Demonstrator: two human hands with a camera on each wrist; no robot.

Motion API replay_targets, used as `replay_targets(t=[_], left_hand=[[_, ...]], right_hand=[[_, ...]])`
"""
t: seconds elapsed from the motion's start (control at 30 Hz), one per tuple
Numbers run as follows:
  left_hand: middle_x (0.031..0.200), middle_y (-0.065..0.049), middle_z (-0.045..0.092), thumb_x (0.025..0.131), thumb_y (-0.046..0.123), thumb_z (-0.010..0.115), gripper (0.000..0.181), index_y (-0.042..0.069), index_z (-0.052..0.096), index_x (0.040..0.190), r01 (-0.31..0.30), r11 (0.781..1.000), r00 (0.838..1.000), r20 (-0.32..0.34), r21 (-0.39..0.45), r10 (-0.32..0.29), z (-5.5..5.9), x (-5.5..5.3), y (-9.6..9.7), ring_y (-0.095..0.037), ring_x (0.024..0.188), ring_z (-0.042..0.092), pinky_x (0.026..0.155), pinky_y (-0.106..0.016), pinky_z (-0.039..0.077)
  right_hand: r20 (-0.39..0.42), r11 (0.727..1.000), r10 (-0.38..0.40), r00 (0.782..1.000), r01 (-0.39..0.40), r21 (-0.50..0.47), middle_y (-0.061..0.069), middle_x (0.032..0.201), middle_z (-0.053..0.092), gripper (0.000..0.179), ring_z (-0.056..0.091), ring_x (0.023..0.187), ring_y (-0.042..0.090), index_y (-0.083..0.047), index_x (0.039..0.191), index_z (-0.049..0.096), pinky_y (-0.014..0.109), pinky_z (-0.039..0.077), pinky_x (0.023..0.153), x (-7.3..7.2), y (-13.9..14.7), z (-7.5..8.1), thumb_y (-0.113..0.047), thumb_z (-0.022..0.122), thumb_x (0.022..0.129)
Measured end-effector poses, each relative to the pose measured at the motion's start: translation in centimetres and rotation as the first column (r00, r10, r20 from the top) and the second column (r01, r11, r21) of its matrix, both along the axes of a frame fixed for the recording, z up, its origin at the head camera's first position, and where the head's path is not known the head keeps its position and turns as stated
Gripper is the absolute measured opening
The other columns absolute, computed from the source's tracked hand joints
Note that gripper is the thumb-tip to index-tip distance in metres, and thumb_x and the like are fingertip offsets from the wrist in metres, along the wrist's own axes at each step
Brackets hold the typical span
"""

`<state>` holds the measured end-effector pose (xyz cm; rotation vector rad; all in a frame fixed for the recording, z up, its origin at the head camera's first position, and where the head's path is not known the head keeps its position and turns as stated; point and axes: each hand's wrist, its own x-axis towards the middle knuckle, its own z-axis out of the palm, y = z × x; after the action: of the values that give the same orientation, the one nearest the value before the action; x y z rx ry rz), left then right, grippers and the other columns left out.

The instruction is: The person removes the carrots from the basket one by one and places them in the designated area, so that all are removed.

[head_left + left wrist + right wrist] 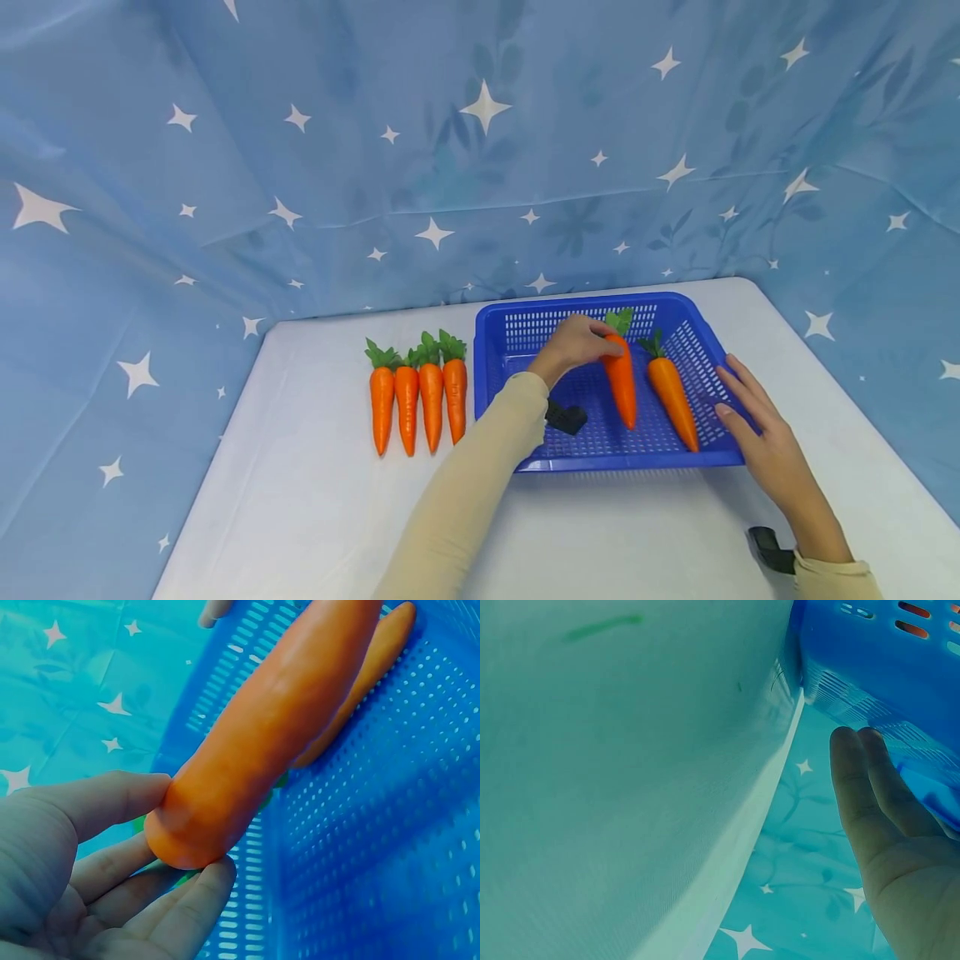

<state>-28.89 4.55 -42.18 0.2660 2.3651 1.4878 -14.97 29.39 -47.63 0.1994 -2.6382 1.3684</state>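
Inside the blue plastic basket (615, 462), my left hand (576, 343) pinches an orange carrot (621, 383) near its leafy top. The left wrist view has the thumb and fingertips on the thick end of this carrot (262, 727), its tip pointing away from the palm. A second carrot (672, 402) lies to the right in the basket, leaves toward the back. My right hand (772, 450) is at the basket's right side, fingers extended. Its straight fingers (855, 787) lie along the outer wall in the right wrist view; whether they press it, I cannot tell.
Several carrots (407, 408) stand in a row left of the basket, leaves toward the back, on the white table (315, 500). A blue star-patterned curtain (375, 167) hangs behind and beside the table. Black wrist-worn devices (566, 418) show near both sleeves.
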Motion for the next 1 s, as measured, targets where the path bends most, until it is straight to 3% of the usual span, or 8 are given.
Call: replay_targets(t=[0.13,0.33,0.53,0.73,1.0], left_hand=[[0.093,0.003,0.067,0.083,0.021,0.077,0.028,0.009,0.075,0.108,0.009,1.000,1.000,0.005,0.012,-0.009,0.3,-0.1,-0.7,-0.014,0.082,0.059,0.076,-0.026,0.052],[0.098,0.002,0.066,0.084,0.024,0.076,0.030,0.011,0.075,0.111,0.008,1.000,1.000,0.004,0.009,-0.008,0.9,-0.5,-1.9,-0.016,0.087,0.059,0.077,-0.027,0.053],[0.100,0.000,0.066,0.085,0.024,0.076,0.032,0.011,0.074,0.114,-0.019,0.998,0.999,0.047,0.054,0.017,1.3,-0.8,-3.5,-0.016,0.087,0.062,0.085,-0.036,0.055],[0.102,-0.002,0.067,0.085,0.022,0.076,0.037,0.009,0.071,0.119,-0.032,0.995,0.996,0.086,0.099,0.023,1.8,-1.1,-5.4,-0.017,0.087,0.066,0.079,-0.029,0.057],[0.112,-0.004,0.067,0.086,0.025,0.076,0.042,0.013,0.068,0.126,-0.020,0.997,0.999,0.051,0.079,0.016,2.3,-1.3,-7.7,-0.014,0.090,0.067,0.081,-0.030,0.056]], right_hand=[[-0.002,1.000,0.000,1.000,0.000,0.001,-0.013,0.163,0.005,0.056,-0.002,0.150,0.014,-0.023,0.157,0.023,0.078,0.004,0.102,0.0,0.0,-0.1,-0.024,0.043,0.104],[-0.007,1.000,0.002,1.000,-0.002,-0.002,-0.013,0.163,0.005,0.056,-0.001,0.148,0.006,-0.023,0.156,0.023,0.077,0.003,0.104,-0.1,0.1,-0.2,-0.023,0.043,0.104],[-0.008,1.000,0.000,1.000,0.000,0.001,-0.013,0.163,0.005,0.055,-0.001,0.148,0.004,-0.023,0.156,0.023,0.076,0.004,0.104,-0.3,0.0,-0.1,-0.024,0.043,0.105],[-0.003,1.000,-0.003,1.000,0.003,0.004,-0.013,0.163,0.005,0.056,-0.001,0.148,0.005,-0.023,0.157,0.023,0.077,0.005,0.104,-0.1,0.0,-0.1,-0.024,0.043,0.105],[-0.014,1.000,-0.009,1.000,0.009,0.005,-0.014,0.163,0.006,0.055,0.000,0.144,-0.006,-0.023,0.156,0.023,0.077,0.005,0.104,0.0,0.1,-0.2,-0.023,0.042,0.105]])
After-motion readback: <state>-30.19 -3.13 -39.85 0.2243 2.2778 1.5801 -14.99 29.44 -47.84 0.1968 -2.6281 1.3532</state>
